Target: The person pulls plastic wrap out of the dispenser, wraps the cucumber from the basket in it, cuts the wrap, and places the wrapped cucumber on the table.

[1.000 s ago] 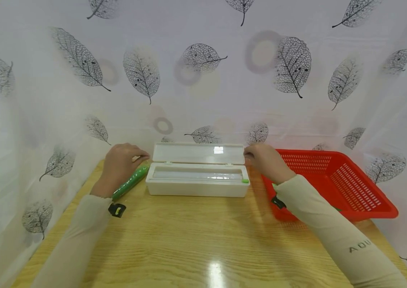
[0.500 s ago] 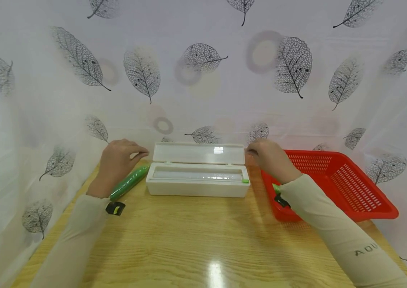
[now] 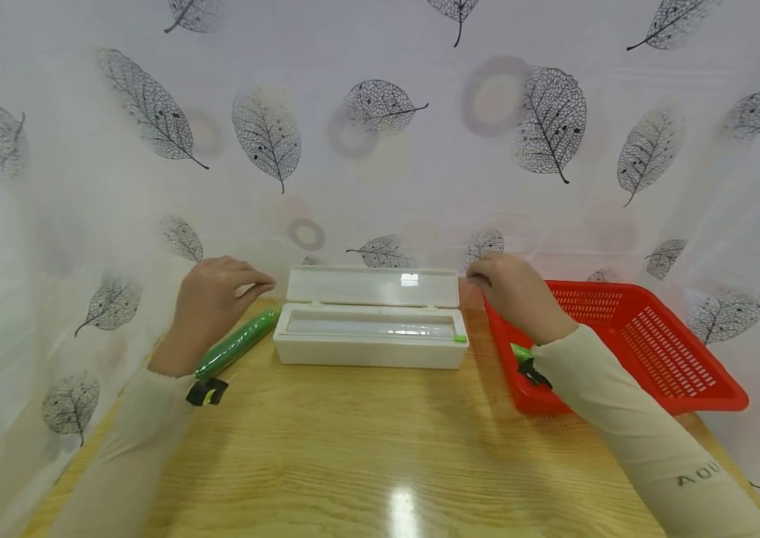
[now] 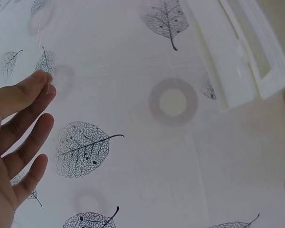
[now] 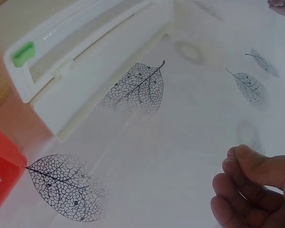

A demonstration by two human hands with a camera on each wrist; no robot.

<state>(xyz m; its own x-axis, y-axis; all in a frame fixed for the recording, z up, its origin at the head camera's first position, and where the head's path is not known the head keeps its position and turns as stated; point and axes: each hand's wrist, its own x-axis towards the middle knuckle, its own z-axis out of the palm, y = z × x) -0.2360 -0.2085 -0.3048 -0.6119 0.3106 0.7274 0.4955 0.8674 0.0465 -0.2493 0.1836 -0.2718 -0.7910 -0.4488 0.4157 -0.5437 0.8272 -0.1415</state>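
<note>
A white cling film dispenser [image 3: 371, 351] stands at the table's back, its lid [image 3: 373, 288] tilted up behind it. My left hand [image 3: 214, 299] is raised left of the lid, thumb and forefinger pinched together. My right hand [image 3: 519, 293] does the same on the right. Clear cling film [image 4: 49, 89] shows faintly at the left fingertips; its spread between the hands is hardly visible. The other left fingers [image 4: 31, 156] are loosely bent. In the right wrist view, the right thumb meets the forefinger [image 5: 230, 161]. A glossy green cucumber [image 3: 238, 344] lies beside the left forearm.
A red plastic basket [image 3: 682, 329] sits at the right, partly under the right forearm. Something green [image 3: 521, 353] shows in it behind the sleeve. A green cutter slider [image 3: 460, 338] is at the dispenser's right end. A leaf-patterned sheet [image 3: 380, 179] hangs behind the wooden table [image 3: 366, 448].
Both hands have risen slightly and moved apart, the left hand leftward and the right hand rightward, still pinched. The dispenser, cucumber and basket have stayed in place.
</note>
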